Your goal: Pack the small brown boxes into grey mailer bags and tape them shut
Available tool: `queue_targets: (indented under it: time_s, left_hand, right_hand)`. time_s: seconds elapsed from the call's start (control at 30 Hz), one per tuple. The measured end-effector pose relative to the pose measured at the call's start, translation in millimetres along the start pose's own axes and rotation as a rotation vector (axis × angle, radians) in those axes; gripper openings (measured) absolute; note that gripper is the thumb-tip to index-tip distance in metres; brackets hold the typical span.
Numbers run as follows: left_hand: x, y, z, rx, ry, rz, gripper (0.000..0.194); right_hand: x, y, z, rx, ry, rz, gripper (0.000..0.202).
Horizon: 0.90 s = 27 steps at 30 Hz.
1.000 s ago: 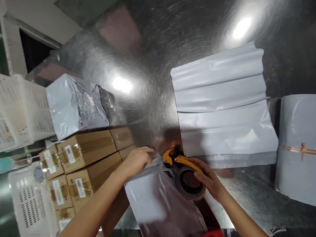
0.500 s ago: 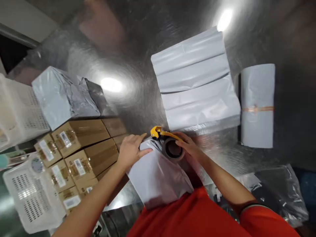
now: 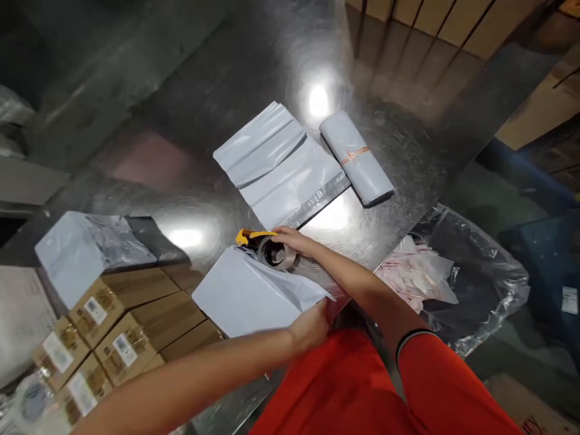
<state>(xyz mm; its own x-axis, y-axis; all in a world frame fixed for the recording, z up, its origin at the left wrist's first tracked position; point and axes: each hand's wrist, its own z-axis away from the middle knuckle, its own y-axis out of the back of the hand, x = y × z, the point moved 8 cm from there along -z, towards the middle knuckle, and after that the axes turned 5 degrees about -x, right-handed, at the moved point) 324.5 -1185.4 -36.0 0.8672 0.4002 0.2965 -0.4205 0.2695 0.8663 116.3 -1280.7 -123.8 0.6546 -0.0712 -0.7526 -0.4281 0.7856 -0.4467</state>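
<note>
The left hand [image 3: 312, 325], grip unclear, is shifted along the parcel [image 3: 244, 296], presumably for steadying, the tape dispenser [image 3: 266, 249] clutched in the right hand [image 3: 294, 239].

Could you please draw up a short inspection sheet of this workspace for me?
Surface: metal table, shiny and scuffed, with bright light reflections.
Working items: white wrapped package; yellow-handled tape dispenser at its edge, contact unclear.
Clutter: white plastic bags lying flat, overlapping; banded white roll beside them; brown boxes and grey wrapped parcel toward the left.
Hands: right hand holds the tape dispenser; left hand is at the package's near end, its grip partly hidden.
Cables: nothing seen.
Surroundings: clear plastic bag with pale scraps beside the table; blue object beyond it.
</note>
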Motion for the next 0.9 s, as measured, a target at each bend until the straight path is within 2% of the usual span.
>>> queue_targets:
  time_s: [0.1, 0.17, 0.23, 0.3, 0.43, 0.63, 0.7, 0.77, 0.83, 0.9]
  left_hand:
    - [-34, 11.5, 9, -0.131, -0.009, -0.096, 0.016]
    - [-54, 21.9, 22, -0.218, 0.055, -0.076, 0.028]
    - [-68, 28.2, 36, -0.254, 0.153, 0.007, 0.034]
    - [-75, 29.2, 48, -0.227, 0.242, 0.086, 0.035]
    - [-81, 17.5, 59, -0.171, 0.342, 0.109, 0.033]
    - [-85, 14.1, 61, -0.066, 0.394, 0.08, 0.033]
    - [-87, 13.9, 63, -0.053, 0.407, 0.068, 0.035]
    - [-88, 13.8, 66, -0.044, 0.415, 0.058, 0.036]
    - [-88, 15.3, 68, -0.023, 0.418, 0.049, 0.036]
    - [-91, 21.4, 68, 0.038, 0.448, 0.034, 0.037]
  right_hand:
    - [-1, -1, 1, -0.008, 0.012, 0.01, 0.024]
    - [-2, -2, 1, -0.025, 0.019, 0.001, 0.024]
    - [-3, -3, 1, -0.045, 0.025, -0.02, 0.022]
    - [-3, -3, 1, -0.059, 0.024, -0.043, 0.019]
    - [2, -2, 3, -0.067, 0.006, -0.084, 0.021]
    - [5, 7, 18, -0.091, 0.036, -0.151, 0.032]
    - [0, 20, 33, -0.104, 0.06, -0.144, 0.033]
    - [-5, 41, 62, -0.108, 0.099, -0.118, 0.037]
    - [0, 64, 108, -0.089, 0.128, -0.07, 0.041]
    - [26, 80, 165, -0.036, 0.101, -0.007, 0.045]
